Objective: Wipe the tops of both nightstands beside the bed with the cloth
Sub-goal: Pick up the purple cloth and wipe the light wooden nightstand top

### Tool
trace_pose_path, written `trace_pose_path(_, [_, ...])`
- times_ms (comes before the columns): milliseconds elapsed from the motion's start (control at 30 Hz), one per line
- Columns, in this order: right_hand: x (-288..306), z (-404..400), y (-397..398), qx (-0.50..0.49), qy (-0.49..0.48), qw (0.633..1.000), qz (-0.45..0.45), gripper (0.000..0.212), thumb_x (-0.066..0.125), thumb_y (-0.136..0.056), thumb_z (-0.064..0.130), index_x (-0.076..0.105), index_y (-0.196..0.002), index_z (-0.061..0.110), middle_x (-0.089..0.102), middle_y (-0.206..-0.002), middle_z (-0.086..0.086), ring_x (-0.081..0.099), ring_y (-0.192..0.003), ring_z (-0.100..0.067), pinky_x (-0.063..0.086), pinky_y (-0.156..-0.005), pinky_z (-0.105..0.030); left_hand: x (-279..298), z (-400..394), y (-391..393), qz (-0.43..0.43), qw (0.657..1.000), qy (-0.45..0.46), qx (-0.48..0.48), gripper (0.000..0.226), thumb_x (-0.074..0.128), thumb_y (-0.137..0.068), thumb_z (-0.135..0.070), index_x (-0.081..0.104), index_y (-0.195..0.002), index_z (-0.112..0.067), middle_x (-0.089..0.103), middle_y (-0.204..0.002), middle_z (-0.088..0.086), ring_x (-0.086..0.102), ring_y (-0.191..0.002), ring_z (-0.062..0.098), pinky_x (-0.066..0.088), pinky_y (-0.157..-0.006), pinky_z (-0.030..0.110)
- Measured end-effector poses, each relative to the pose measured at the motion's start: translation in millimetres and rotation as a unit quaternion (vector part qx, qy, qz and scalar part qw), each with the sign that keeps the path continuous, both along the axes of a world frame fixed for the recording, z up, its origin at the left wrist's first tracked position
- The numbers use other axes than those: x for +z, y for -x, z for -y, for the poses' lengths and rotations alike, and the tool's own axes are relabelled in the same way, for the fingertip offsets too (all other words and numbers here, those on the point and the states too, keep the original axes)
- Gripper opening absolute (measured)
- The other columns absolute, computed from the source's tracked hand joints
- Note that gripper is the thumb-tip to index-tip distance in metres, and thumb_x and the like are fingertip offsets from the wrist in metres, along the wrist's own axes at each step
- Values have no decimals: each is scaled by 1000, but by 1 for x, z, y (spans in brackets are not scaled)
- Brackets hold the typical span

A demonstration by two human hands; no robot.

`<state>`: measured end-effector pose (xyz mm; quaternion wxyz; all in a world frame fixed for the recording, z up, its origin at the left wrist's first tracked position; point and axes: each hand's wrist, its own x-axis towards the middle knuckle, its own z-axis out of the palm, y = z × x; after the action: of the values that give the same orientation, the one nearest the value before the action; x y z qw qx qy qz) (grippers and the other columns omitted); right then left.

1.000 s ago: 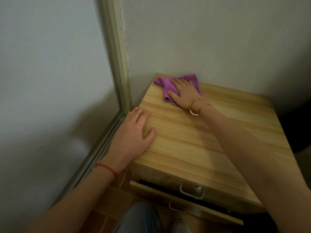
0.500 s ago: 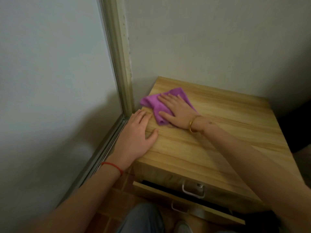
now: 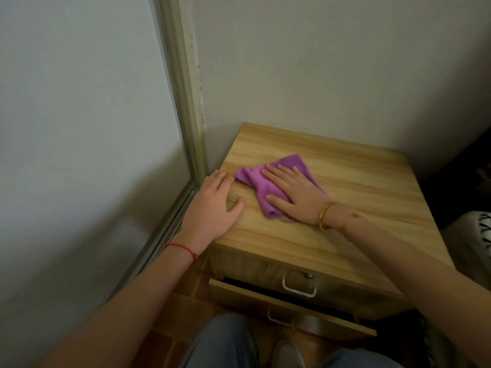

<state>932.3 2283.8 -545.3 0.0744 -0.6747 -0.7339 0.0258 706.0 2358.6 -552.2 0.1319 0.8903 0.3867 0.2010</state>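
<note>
A light wooden nightstand point(image 3: 353, 208) stands in the corner against the wall. On its top, left of centre, lies a crumpled purple cloth point(image 3: 255, 179). My right hand point(image 3: 295, 195), with a gold bangle at the wrist, presses flat on the cloth, fingers spread and pointing left. My left hand point(image 3: 212, 208), with a red string at the wrist, rests flat on the nightstand's left front edge, just left of the cloth and holding nothing.
A door or window frame point(image 3: 183, 83) runs down the left, close to the nightstand. The lower drawer point(image 3: 265, 296) is pulled partly out toward my legs, below a metal handle point(image 3: 299, 288). Dark bedding point(image 3: 467, 181) lies at the right. My shoe point(image 3: 287, 354) is on the tiled floor.
My right hand has dragged the cloth from the far left corner toward the front, over the left half of the top. My left hand has stayed on the left edge.
</note>
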Motion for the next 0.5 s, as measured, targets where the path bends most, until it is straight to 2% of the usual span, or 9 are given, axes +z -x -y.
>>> trace_pose_path(67, [-1,-4,-25,-54,1,999,0,80,18,-83,68,16,-151,25,13,-158,3,11,-145,-16,-2,-116,-34,1,0,0,1,1000,0,-1,62,43,-96,-50,35,-148,-17,29,-157,3,20,-146,17,10,-119,29])
trace_pose_path(133, [0,-10,-52,-153,22,988,3,73,27,-90,63,16,-151,23,13,-159,0,11,-146,-20,0,-117,-38,1,0,0,-2,1000,4,-4,61,42,-96,-50,35,-148,-18,28,-157,2,18,-146,17,7,-117,27])
trace_pose_path(200, [0,-7,-55,-184,28,982,13,72,26,-92,61,14,-151,23,12,-159,0,9,-146,-20,-1,-117,-38,1,1,1,-1,1000,10,-4,61,42,-96,-50,35,-148,-19,28,-157,2,18,-146,17,6,-116,26])
trace_pose_path(300, [1,22,-14,-85,5,996,6,78,16,-86,68,10,-152,27,9,-159,4,6,-146,-15,-3,-117,-35,1,0,0,5,1000,9,-5,61,45,-96,-48,38,-147,-17,31,-156,4,20,-146,18,9,-118,28])
trace_pose_path(400, [-1,58,18,5,2,1000,2,67,23,-94,63,3,-151,34,2,-157,12,-1,-144,-7,-6,-117,-33,2,0,1,0,1000,11,-2,61,46,-95,-48,37,-147,-17,31,-156,5,21,-146,19,11,-119,30])
trace_pose_path(500, [0,58,-6,-38,17,999,2,67,26,-94,62,6,-151,33,6,-158,10,2,-146,-9,-5,-117,-32,2,1,1,-7,1000,15,-5,62,44,-96,-49,34,-149,-17,29,-157,4,18,-147,19,11,-119,31])
